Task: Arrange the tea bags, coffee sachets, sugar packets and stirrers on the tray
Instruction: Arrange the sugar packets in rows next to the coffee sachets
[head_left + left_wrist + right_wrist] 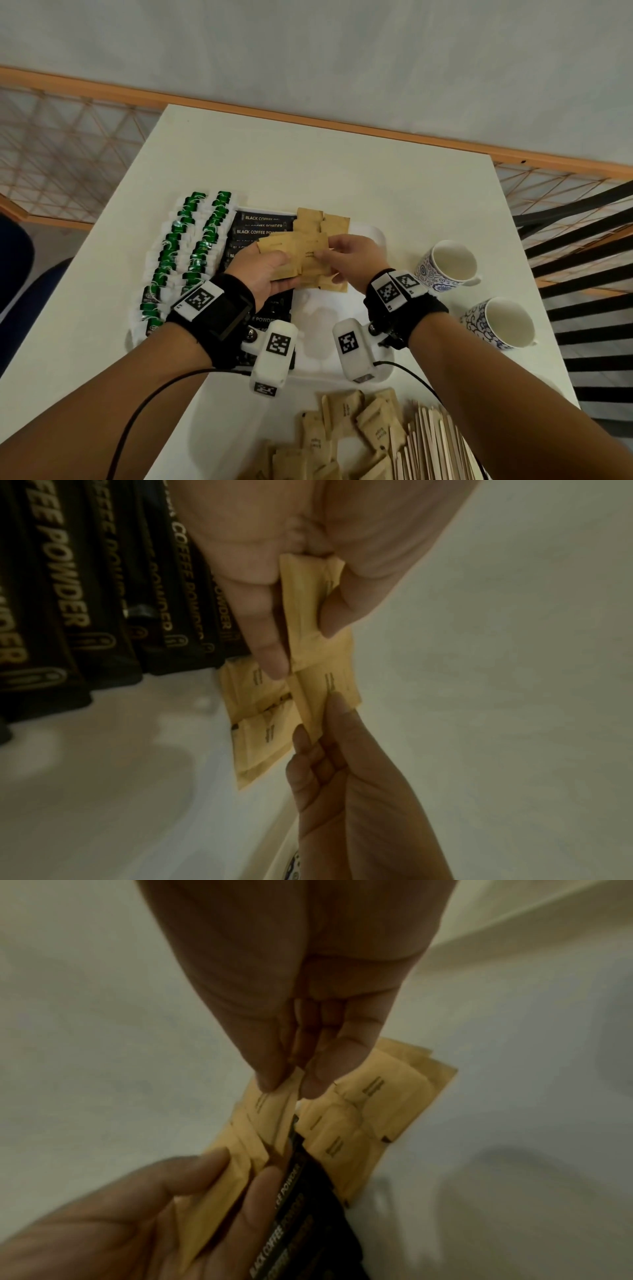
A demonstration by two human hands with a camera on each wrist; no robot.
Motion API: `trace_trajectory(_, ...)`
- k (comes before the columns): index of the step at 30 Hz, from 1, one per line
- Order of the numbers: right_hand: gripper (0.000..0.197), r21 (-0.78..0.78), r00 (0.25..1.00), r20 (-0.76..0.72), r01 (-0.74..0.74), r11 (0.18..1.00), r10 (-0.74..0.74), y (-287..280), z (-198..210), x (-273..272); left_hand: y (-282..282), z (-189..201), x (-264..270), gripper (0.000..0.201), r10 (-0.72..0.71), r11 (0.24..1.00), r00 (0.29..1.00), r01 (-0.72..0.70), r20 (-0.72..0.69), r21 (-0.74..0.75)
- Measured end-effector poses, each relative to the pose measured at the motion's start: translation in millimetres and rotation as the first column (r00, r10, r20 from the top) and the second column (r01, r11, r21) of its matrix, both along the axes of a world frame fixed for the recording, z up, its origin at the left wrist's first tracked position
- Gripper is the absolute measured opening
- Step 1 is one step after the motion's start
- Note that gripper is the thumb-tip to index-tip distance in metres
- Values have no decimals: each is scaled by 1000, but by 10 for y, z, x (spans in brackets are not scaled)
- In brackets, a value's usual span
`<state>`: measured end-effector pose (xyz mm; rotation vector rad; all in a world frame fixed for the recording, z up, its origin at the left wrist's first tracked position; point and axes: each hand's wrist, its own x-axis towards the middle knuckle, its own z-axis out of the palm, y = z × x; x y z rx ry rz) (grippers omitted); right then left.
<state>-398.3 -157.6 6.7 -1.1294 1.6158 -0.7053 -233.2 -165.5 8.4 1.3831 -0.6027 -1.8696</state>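
Note:
Above the white tray (371,236), my left hand (263,270) grips a small stack of brown sugar packets (284,257) between thumb and fingers. My right hand (346,255) pinches one packet (313,255) at the stack's end, thumb against forefinger. In the left wrist view the stack (308,610) sits in my left hand (294,631) while the right hand (322,723) pinches the far packet (322,696). On the tray lie green tea bags (191,253), black coffee sachets (260,226) and a row of sugar packets (322,222). The right wrist view shows my right hand (287,1088) pinching the packet (270,1112).
Loose sugar packets (342,431) and wooden stirrers (435,445) lie on the white table (308,164) near its front edge. Two blue-patterned cups (448,263) (503,323) stand right of the tray. A chair with black slats (582,240) is beyond the table's right edge.

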Motion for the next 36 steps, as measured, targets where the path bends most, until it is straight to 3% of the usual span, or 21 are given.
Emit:
trace_trajectory(3, 23, 23, 990, 94, 104, 994, -106, 0, -3, 4, -21, -9, 51, 30, 54, 998, 998, -54, 18, 25)
trace_trajectory(6, 36, 38, 978, 145, 143, 989, -147, 30, 2, 14, -5, -7, 65, 27, 22, 999, 999, -23, 23, 24)
trace_trajectory(10, 20, -21, 985, 166, 41, 999, -37, 91, 24, 58, 32, -8, 41, 23, -36, 999, 999, 36, 17, 7)
trace_trajectory(13, 40, -74, 995, 73, -64, 995, 69, 122, 15, 38, 22, -25, 35, 29, -17, 1000, 1000, 17, 20, 14)
trace_trajectory(15, 46, -118, 985, -71, -162, 980, 155, 145, 15, 10, 14, -28, 32, 33, -7, 1000, 1000, 6, 12, 20)
trace_trajectory(17, 36, -175, 963, -211, -205, 963, 167, 161, 5, -13, 7, -18, 39, 32, -13, 1000, 1000, 13, -4, 22)
trace_trajectory(21, 15, -310, 949, -310, -152, 938, 52, 147, 10, -47, -25, 3, 82, 30, -7, 1000, 1000, 7, -14, 12)
trace_trajectory(24, 20, -188, 954, -297, -91, 978, 32, 105, -22, -68, -66, 19, 138, 25, 68, 998, 998, -68, 10, -11)
trace_trajectory(27, 21, 11, 946, -293, -146, 989, 143, 97, -76, -48, -109, 27, 217, 18, 139, 990, 990, -138, 22, -13)
trace_trajectory(31, 29, 194, 792, -482, -322, 927, 375, 85, -149, -6, -135, 22, 305, 23, 152, 988, 988, -152, 41, -7)
trace_trajectory(33, 30, 234, 725, -547, -347, 908, 418, 62, -169, -3, -132, 15, 317, 24, 140, 990, 989, -140, 44, -6)
trace_trajectory(36, 31, 239, 694, -594, -331, 913, 407, 14, -167, -1, -114, 14, 304, 21, 133, 991, 990, -133, 45, -5)
